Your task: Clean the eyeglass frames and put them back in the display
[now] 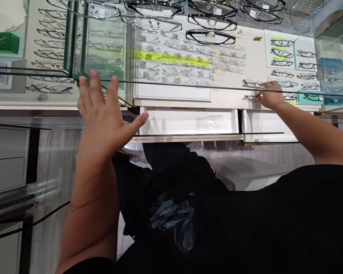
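Note:
My left hand (101, 114) is open, its fingers spread, at the front edge of the glass display counter near a glass corner joint. Nothing is in it. On the right, my right hand (271, 95) reaches into the case behind the glass edge. Its thumb and fingers are closed on a pair of eyeglasses (250, 98) at the front of the white shelf. Another pair of eyeglasses (252, 83) lies just behind, close to the fingertips. Further pairs stand in columns to the right of this hand.
Black-framed eyeglasses (210, 37) stand in rows on the upper glass. A yellow-green strip (171, 58) crosses the shelf below. Two white drawers stick out at the front; one drawer (185, 123) holds a clear plastic packet (212, 121). A teal case (311, 97) sits at right.

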Demonstrator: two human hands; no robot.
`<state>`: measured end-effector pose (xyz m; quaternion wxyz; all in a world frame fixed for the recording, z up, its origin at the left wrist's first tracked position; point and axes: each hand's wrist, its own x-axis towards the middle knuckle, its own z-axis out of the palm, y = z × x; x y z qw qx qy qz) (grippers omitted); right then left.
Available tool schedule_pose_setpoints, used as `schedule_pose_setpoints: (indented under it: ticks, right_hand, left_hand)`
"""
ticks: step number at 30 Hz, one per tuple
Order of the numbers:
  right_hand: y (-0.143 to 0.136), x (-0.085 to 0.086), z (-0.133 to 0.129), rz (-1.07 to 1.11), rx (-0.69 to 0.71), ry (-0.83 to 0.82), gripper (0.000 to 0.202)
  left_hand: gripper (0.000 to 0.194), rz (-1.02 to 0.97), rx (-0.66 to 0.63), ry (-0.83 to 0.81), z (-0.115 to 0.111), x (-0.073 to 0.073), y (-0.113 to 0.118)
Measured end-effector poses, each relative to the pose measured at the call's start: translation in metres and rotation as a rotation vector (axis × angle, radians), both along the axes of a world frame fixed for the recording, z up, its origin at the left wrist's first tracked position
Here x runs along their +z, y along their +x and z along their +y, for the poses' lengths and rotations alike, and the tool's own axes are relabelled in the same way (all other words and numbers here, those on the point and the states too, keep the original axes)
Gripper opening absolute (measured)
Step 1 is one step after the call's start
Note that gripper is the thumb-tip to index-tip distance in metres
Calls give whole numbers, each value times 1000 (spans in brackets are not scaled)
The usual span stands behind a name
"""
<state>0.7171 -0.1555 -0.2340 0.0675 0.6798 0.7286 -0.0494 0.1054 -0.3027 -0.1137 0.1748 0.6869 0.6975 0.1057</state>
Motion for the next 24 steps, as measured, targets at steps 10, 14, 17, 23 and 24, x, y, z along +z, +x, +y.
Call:
schedule_pose_setpoints:
  ticks: [10,14,17,23,24]
  right_hand:
    - [-10,15,-14,42,-48,-40,29]
    - [-20,26,-16,2,-83,-40,39]
    - [-35,35,-17,6,-68,-69,42]
    - [-61,44,-21,140,12,-276,42]
    - [-65,47,-23,181,18,-341,42]
  left_hand:
    - [130,-2,23,-37,0,2,4]
    - [130,10,48,-71,0,5,9]
    - [127,10,71,-97,-2,10,14]
    - [131,58,116,-137,0,14,19]
    - [131,56,113,-131,0,14,20]
